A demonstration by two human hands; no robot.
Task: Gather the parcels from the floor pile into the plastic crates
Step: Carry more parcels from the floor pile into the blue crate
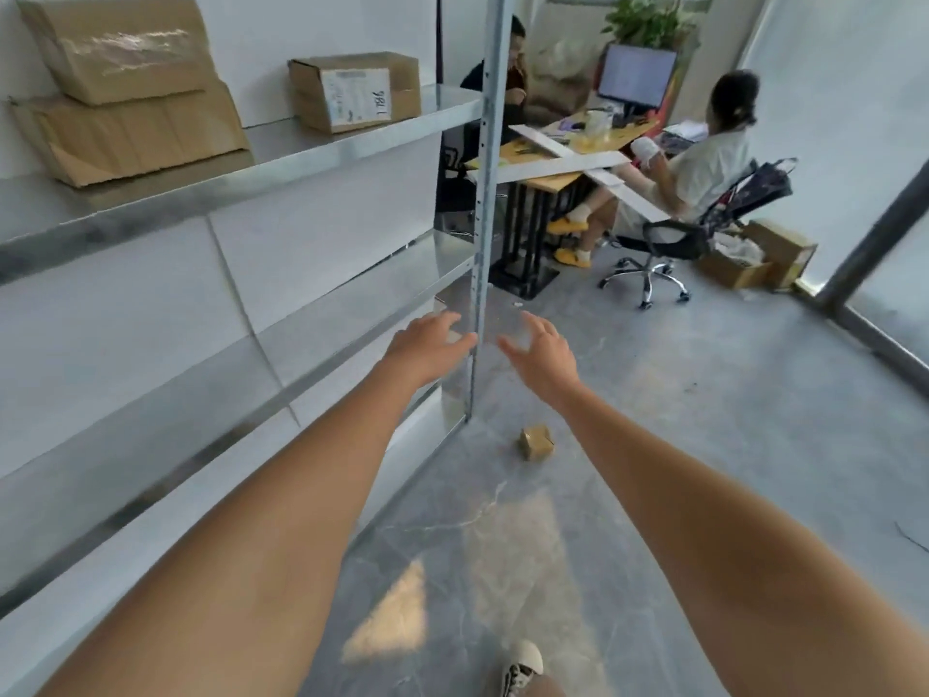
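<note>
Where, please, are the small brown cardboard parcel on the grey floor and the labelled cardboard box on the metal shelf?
Small brown cardboard parcel [536, 441], head view, on its top face.
Labelled cardboard box [355, 91], head view, on its white label.

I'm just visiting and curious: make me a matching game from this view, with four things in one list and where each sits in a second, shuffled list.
Things:
1. small brown cardboard box
2. labelled brown cardboard parcel
3. computer monitor with a lit screen
4. black office chair on wheels

Places:
A. on the top metal shelf
B. on the yellow desk at the back
C. alone on the grey floor near the shelf post
D. under a seated person

Pairs: 1-C, 2-A, 3-B, 4-D
</note>
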